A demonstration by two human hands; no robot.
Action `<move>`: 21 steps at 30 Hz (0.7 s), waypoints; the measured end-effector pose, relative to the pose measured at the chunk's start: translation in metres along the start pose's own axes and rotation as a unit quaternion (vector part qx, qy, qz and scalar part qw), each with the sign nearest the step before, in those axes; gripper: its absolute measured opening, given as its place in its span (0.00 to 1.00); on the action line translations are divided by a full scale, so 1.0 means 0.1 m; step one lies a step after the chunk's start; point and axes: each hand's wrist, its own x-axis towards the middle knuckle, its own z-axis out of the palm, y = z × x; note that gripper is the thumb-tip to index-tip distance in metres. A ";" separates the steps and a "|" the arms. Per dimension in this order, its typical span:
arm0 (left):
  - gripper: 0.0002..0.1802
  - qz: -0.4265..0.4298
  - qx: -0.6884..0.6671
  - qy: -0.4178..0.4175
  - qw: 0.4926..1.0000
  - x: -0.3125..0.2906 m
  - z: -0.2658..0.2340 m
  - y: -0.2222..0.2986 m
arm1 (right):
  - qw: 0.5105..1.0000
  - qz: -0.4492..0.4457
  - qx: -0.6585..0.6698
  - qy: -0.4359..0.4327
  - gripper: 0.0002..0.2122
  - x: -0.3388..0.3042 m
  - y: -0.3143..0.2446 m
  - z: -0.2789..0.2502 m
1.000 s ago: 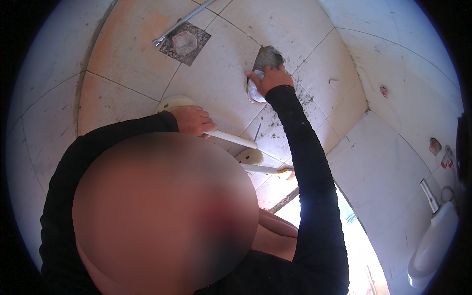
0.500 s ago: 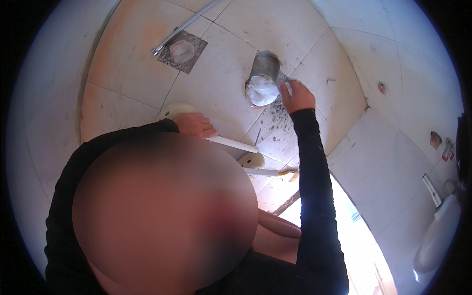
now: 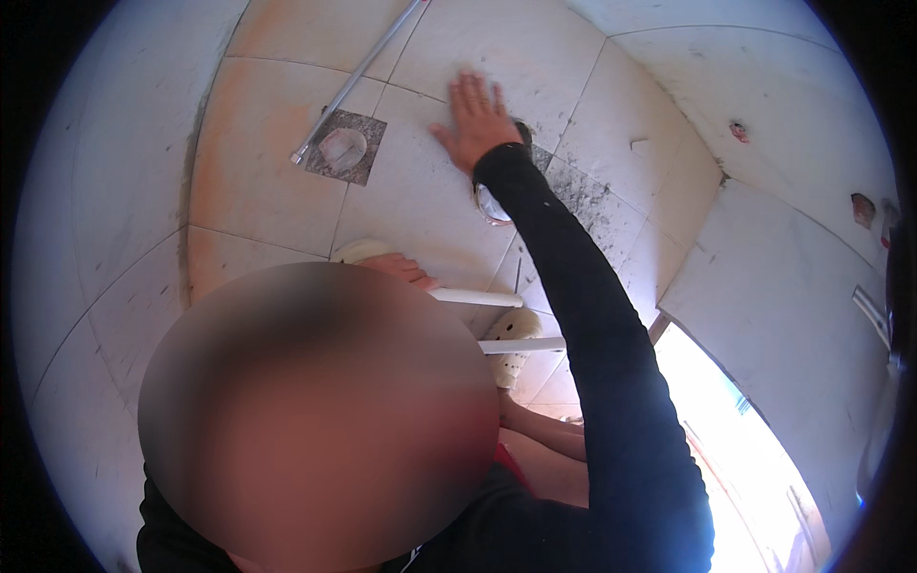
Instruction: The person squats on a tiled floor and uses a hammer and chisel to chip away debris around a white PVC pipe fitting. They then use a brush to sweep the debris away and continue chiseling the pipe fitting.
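Observation:
My right hand (image 3: 476, 124) is open, palm toward the tiled floor (image 3: 420, 181), with its fingers spread. It is beside the upper end of a dark cutout in the tiles. Below the wrist, part of a round hole with a white lining (image 3: 492, 205) shows; my sleeve covers the rest. My left hand (image 3: 403, 269) is low, its fingers bent over the near end of a white tube (image 3: 478, 298); the thumb side is hidden by a blurred patch. A cream clog (image 3: 358, 250) is just behind that hand.
A metal rod (image 3: 358, 81) lies across the tiles beside a square grey cutout with a pale lump (image 3: 342, 150). Dark grit (image 3: 592, 196) is scattered right of my forearm. A second white tube (image 3: 523, 346) crosses another cream clog (image 3: 514, 329). Walls rise on both sides.
My right hand has moved left and up from the right edge of the hole, its fingers going from bent to spread. My left hand stays by the tube as the view shifts.

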 end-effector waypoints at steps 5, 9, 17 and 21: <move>0.16 -0.003 0.005 -0.035 0.999 -0.02 0.02 -0.04 | 0.993 0.116 -0.014 -0.032 0.36 -0.51 0.69 -0.06; 0.17 0.013 -0.004 -0.011 1.000 -0.03 0.04 -0.05 | 0.984 0.171 0.005 -0.046 0.37 -1.10 0.96 -0.08; 0.17 0.013 -0.002 -0.009 1.000 -0.03 0.03 -0.06 | 0.959 0.278 -0.040 -0.047 0.25 -1.90 0.94 -0.41; 0.16 0.018 -0.002 -0.006 1.000 -0.01 0.03 -0.07 | 0.943 0.325 0.076 0.016 0.15 -1.50 0.99 -0.53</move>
